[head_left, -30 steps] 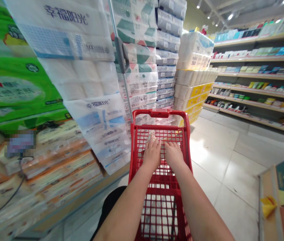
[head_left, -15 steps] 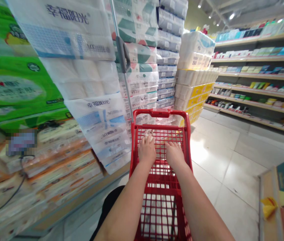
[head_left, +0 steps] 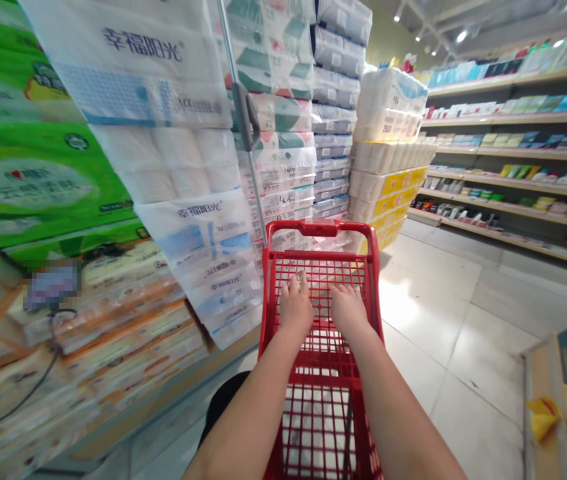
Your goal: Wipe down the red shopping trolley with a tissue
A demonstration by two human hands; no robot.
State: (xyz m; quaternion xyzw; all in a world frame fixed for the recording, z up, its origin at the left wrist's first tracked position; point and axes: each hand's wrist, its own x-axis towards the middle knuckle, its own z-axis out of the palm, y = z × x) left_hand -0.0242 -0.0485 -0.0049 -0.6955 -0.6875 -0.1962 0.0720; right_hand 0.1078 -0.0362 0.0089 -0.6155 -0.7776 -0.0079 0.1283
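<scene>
A red shopping trolley with a mesh basket [head_left: 320, 229] stands upright in front of me. Over its grid is my left hand [head_left: 296, 305], fingers spread a little and pointing away from me. Beside it on the right lies my right hand [head_left: 349, 309], its fingers stretched over the mesh with small gaps between them. A narrow gap separates the two hands. No item shows clearly in either hand; the undersides of both are hidden.
Close on the left are stacked white paper packs [head_left: 163, 160], green packs [head_left: 33, 180] and a metal pole [head_left: 257, 183]. Stocked shelves [head_left: 513, 120] stand at the back right. A wooden-edged display [head_left: 538, 373] is at the lower right.
The view has shifted slightly, so the left packs sit a little lower and further right. A small whitish patch at my left fingertips no longer shows; those fingers look slightly more raised.
</scene>
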